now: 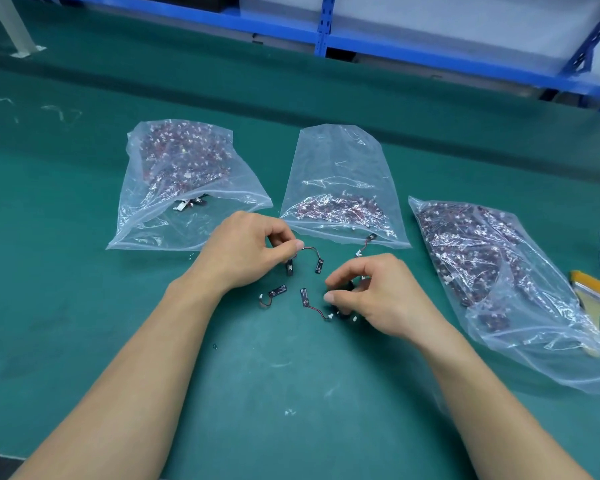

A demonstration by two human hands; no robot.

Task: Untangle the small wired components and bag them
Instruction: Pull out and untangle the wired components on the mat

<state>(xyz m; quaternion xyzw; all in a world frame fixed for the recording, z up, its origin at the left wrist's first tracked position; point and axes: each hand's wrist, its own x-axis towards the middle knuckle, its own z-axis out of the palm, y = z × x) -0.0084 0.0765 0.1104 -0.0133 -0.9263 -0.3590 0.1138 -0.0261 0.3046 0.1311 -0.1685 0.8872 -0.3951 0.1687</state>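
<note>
One wide-angle view, worn on the person's head, looks forward and down across the green-matted bench [84, 306]. It sits close: the left hand [246, 251] and right hand [381, 292] lie mid-frame, while blue metal shelving [321, 29] crosses the far top edge.

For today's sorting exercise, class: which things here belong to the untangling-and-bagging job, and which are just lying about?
Job: left hand, right hand, loose wired components, left bag, middle bag, right bag.
Lying about: brush, blue shelving.
</note>
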